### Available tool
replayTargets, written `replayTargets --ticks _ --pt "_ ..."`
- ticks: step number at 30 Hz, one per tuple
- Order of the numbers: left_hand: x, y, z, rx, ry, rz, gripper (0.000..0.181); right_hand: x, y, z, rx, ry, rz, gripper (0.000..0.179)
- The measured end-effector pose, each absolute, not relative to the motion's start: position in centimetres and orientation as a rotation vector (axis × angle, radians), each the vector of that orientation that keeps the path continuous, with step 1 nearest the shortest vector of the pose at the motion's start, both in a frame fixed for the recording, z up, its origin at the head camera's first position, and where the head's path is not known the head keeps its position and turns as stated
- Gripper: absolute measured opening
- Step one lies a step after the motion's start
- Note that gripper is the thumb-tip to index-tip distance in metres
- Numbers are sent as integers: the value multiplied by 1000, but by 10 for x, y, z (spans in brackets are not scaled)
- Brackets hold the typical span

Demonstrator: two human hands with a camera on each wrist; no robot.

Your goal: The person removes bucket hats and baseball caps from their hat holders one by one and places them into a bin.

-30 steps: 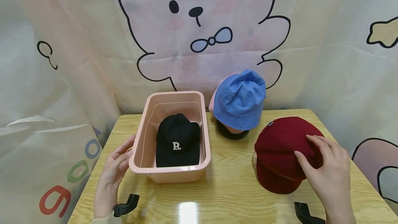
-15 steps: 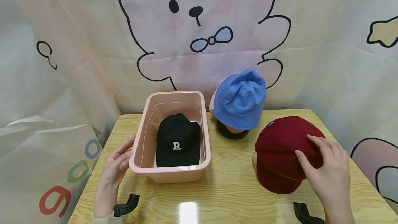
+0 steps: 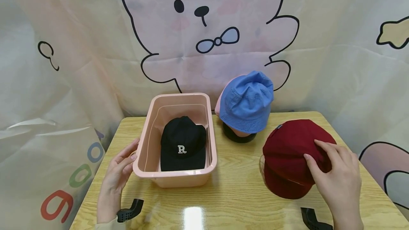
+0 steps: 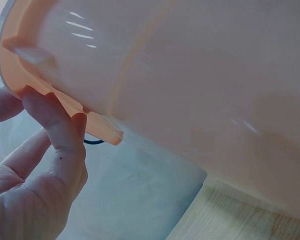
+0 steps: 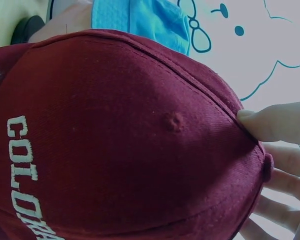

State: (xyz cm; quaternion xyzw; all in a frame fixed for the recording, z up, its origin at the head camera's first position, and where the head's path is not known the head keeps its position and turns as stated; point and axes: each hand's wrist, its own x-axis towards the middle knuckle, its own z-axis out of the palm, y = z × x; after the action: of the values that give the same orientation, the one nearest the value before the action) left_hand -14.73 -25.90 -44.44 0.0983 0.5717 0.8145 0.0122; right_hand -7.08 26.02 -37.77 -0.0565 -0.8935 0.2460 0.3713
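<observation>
At the left, my left hand point(image 3: 115, 175) holds the rim of a pink plastic bin point(image 3: 145, 144), its thumb and fingertips at the edge in the left wrist view. A black baseball cap point(image 3: 180, 134) with a white R lies inside the bin. On the right, my right hand point(image 3: 340, 173) pinches the crown of a maroon baseball cap point(image 3: 294, 144) between thumb and fingers. White letters on this cap's front show in the right wrist view. The cap sits over a pale, skin-toned form point(image 3: 262, 164), mostly hidden beneath it.
Behind the maroon cap, a blue bucket hat point(image 3: 246, 102) sits on a stand with a black base point(image 3: 234, 135). Part of a pink hat point(image 3: 218, 105) shows behind it. The wooden table point(image 3: 236, 194) ends against a printed cloth backdrop point(image 3: 96, 63).
The maroon cap's crown has shifted very slightly to the right under my right hand. My left hand and the bin stay in place.
</observation>
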Motion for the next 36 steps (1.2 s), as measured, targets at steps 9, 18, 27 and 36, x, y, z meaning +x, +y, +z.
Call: replayTargets --ticks 9,18,27,36 --pt "-147 -259 -444 287 1788 2537 44 -70 259 -379 -145 -2261 595 41" --pt "-147 -260 -445 299 1779 2541 44 -71 259 -378 -96 -2196 568 28" --pt "-146 -258 -442 286 1780 2541 43 -73 266 -369 -28 -2212 529 24" --pt "-147 -258 -443 259 1806 2519 43 -74 271 -359 -88 -2305 567 23"
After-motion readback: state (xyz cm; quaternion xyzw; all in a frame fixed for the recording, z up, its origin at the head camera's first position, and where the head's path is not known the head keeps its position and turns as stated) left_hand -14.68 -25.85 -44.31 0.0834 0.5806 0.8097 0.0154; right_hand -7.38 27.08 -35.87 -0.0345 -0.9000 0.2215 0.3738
